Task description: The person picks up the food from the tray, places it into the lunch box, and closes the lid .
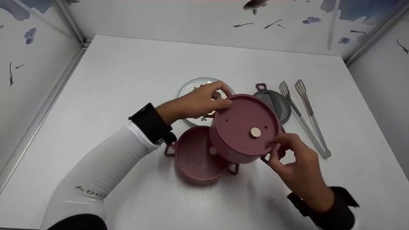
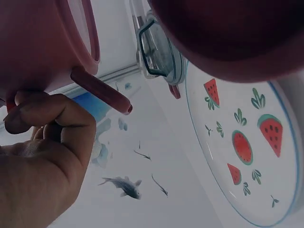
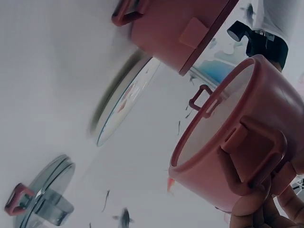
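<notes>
A dark pink cooking pot (image 1: 241, 118) is held tilted and bottom up, its base with a round pale sticker facing the head view. The left hand (image 1: 198, 102) grips its far left edge with thumb and fingers. At the near right side, the right hand (image 1: 302, 164) pinches it beside a side handle (image 3: 256, 156). Its pale inside (image 3: 216, 123) shows in the right wrist view. Partly beneath it, a second pink pot (image 1: 195, 153) stands upside down on the table; the held pot overlaps it in the head view.
Behind the pots lies a white plate (image 1: 188, 91) with watermelon prints, partly covered by the left hand. A glass lid (image 1: 282, 107) with pink handles is to its right. Metal tongs (image 1: 310, 127) with slotted heads lie farther right. Printed walls (image 1: 204, 24) enclose the table.
</notes>
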